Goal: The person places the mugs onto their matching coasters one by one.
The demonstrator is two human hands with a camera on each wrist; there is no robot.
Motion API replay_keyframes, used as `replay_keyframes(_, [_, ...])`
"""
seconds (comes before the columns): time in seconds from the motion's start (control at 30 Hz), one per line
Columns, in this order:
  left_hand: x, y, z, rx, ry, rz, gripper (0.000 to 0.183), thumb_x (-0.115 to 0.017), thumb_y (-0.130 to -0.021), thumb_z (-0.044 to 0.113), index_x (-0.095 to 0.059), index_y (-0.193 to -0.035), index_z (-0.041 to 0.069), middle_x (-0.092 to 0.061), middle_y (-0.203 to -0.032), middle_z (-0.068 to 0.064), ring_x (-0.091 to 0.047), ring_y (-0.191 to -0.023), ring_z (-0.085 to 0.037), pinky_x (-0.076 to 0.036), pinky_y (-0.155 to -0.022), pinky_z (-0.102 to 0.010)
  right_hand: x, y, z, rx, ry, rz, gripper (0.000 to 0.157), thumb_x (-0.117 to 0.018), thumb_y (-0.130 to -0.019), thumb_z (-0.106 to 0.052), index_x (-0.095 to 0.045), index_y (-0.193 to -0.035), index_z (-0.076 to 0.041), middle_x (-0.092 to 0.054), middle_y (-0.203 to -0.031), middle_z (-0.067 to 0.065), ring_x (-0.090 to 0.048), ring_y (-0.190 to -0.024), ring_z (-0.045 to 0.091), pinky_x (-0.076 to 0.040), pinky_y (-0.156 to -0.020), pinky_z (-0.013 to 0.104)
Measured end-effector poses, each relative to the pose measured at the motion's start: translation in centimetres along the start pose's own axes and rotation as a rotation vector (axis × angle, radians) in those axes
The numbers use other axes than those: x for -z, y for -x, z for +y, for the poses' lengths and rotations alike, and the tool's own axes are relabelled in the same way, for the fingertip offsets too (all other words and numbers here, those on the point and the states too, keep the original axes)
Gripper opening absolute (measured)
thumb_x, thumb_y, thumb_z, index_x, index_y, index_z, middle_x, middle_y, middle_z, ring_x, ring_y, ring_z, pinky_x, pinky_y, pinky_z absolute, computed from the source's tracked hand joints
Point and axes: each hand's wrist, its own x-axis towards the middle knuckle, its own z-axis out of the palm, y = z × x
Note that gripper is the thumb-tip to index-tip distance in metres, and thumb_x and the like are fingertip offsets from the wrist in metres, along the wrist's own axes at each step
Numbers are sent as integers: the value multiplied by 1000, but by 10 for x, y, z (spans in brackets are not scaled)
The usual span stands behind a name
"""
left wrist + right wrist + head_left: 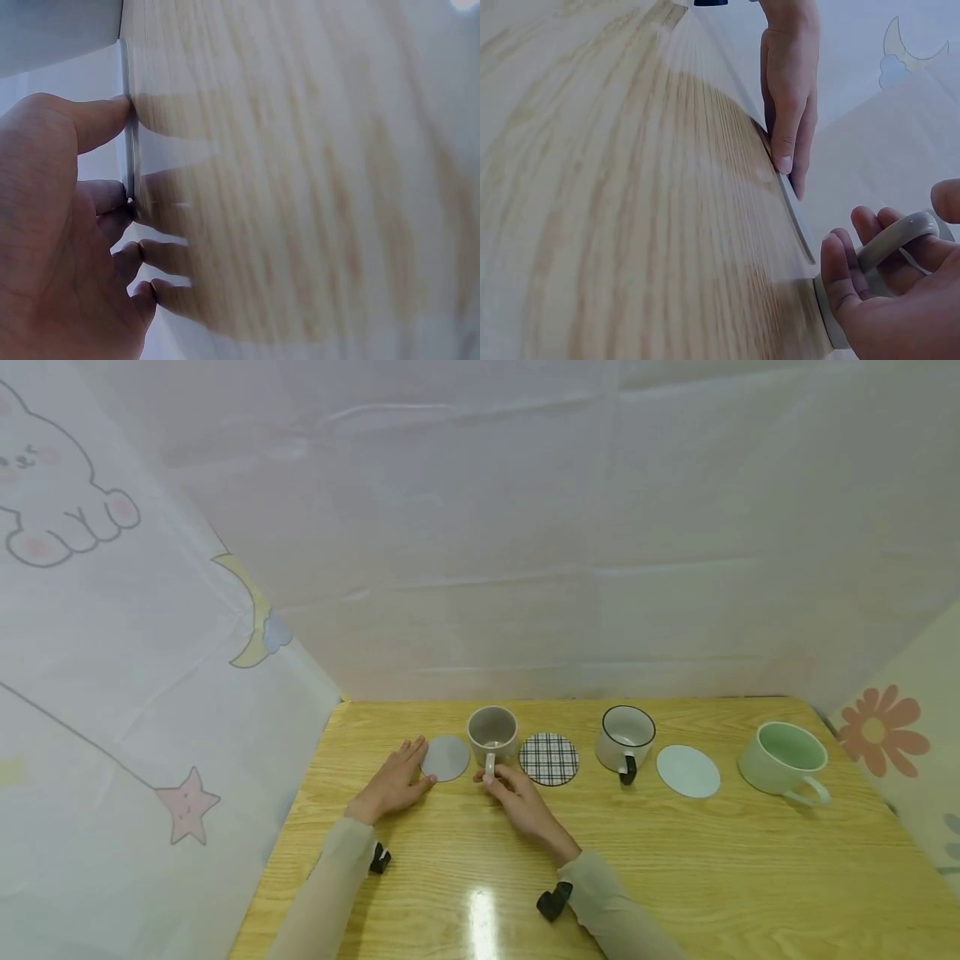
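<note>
A round grey coaster [445,758] lies flat on the table at the left. My left hand [395,782] rests beside it, thumb at its near edge and fingertips at its left edge. In the left wrist view, thumb and fingertips touch the rim of the coaster [129,157]. Just right of it stands an upright grey mug [492,733], its handle turned toward me. My right hand [519,800] grips that handle. Fingers pass through the loop of the mug handle [900,238] in the right wrist view.
Along the back of the wooden table [480,843] follow a plaid coaster [549,759], a white mug [627,739] with dark rim and handle, a pale round coaster [687,771] and a wide green mug [780,760]. A printed cloth [525,568] hangs behind.
</note>
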Motion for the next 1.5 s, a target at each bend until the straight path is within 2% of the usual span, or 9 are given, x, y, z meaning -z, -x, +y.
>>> replay_keyframes(0.3, [-2,0,0,6,-12,-8,74,-60,-110,30,-27,-165,-7,-22,-175,-25,-17,-162,-49,-19,-131,-68,-6,-4,6,-25,-148,-4,46,-39,-119,-24,-62,-131,14,-68,-131,29,-63,-118,49,-59,-99,55])
replay_keyframes(0.53, [-1,-1,-2,1,-5,-6,74,-60,-110,31,-27,-165,-7,-22,-175,-25,-18,-162,-50,-18,-131,-68,-10,-7,4,-2,-204,-16,49,-35,-119,-27,-60,-125,15,-66,-124,34,-64,-115,45,-59,-99,57])
replay_keyframes(0.7, [1,-1,-4,3,-17,-9,75,-59,-111,33,-26,-166,-6,-21,-175,-24,-17,-162,-49,-18,-131,-67,-13,-9,4,-10,-215,-11,50,-33,-120,-28,-59,-122,15,-65,-119,32,-64,-107,34,-60,-95,50])
replay_keyframes(0.83, [2,-2,-5,-3,-12,-5,75,-59,-111,33,-26,-166,-6,-20,-175,-24,-16,-163,-49,-18,-131,-68,-16,-11,5,-8,-203,27,48,-33,-120,-25,-58,-116,17,-63,-108,27,-60,-97,29,-59,-87,39])
replay_keyframes(0.93, [2,-3,-4,-6,-6,-4,75,-59,-110,33,-26,-166,-6,-21,-175,-24,-16,-163,-49,-18,-131,-68,-18,-12,5,5,-189,60,47,-33,-119,-21,-57,-112,18,-61,-101,26,-58,-90,28,-57,-80,36])
replay_keyframes(1.1, [2,-4,-3,-3,1,-9,75,-59,-110,34,-26,-166,-6,-21,-176,-24,-16,-163,-48,-18,-131,-68,-19,-12,5,6,-167,104,45,-34,-119,-18,-60,-108,17,-63,-100,29,-60,-88,31,-59,-79,38])
replay_keyframes(1.33, [2,-1,-2,0,11,-2,75,-60,-110,31,-27,-165,-7,-21,-175,-25,-16,-162,-50,-17,-130,-69,-19,-10,4,-7,-191,117,45,-38,-118,-18,-64,-109,17,-66,-107,34,-67,-97,35,-62,-89,42])
replay_keyframes(1.5, [-1,0,-4,-12,15,8,75,-59,-110,31,-27,-165,-8,-21,-175,-26,-17,-162,-51,-17,-130,-71,-18,-8,3,-24,-194,132,43,-40,-118,-17,-65,-108,16,-67,-106,32,-68,-96,30,-62,-90,40])
